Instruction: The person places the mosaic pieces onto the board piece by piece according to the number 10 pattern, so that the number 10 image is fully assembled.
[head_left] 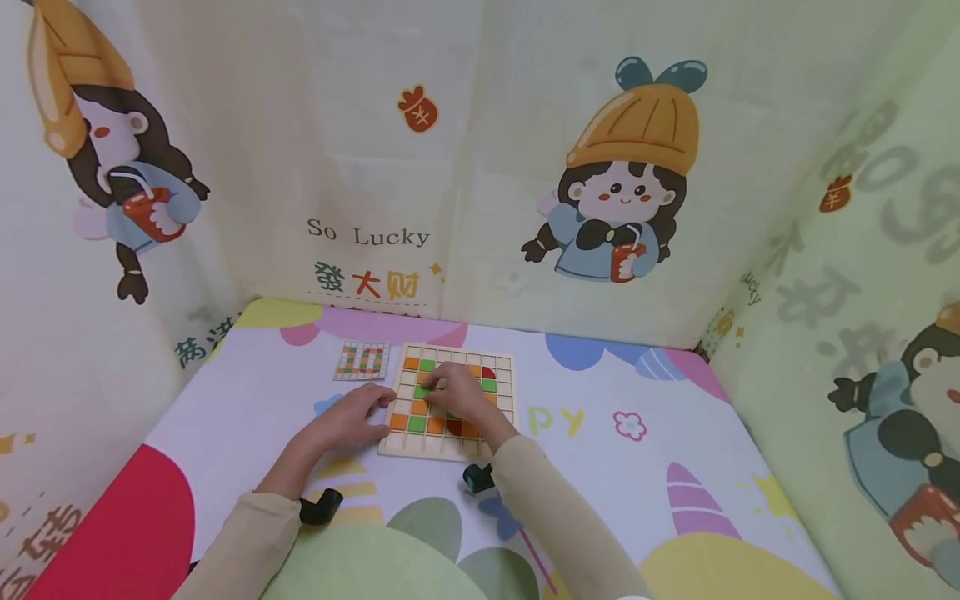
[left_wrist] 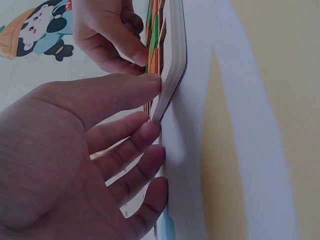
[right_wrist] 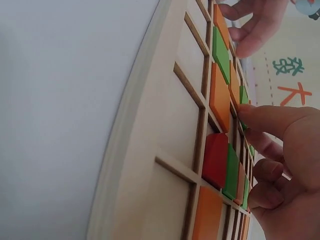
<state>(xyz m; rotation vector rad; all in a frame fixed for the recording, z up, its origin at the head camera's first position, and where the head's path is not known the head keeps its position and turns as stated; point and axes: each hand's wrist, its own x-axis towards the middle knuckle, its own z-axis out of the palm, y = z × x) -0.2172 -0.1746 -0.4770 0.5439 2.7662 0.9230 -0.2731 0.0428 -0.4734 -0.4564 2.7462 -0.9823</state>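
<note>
My right hand point(head_left: 459, 392) bends over the left part of a wooden grid board point(head_left: 392, 443). Its thumb and index fingertips pinch at a green tile point(head_left: 421, 391) low in the grid; in the right wrist view the thumb partly covers that tile. Orange, green and red tiles fill several other squares, among them a red tile point(right_wrist: 215, 160) with a rounded edge. At the board's left edge, my left hand point(head_left: 348, 419) rests with fingers spread and loosely bent. In the left wrist view its thumb tip point(left_wrist: 152, 84) touches the board's side.
A small pattern card point(head_left: 362, 361) showing a coloured "10" lies just left of the board's far corner. A printed cloth point(head_left: 592, 392) covers the table. Hanging printed curtains point(head_left: 480, 183) close off the back and both sides.
</note>
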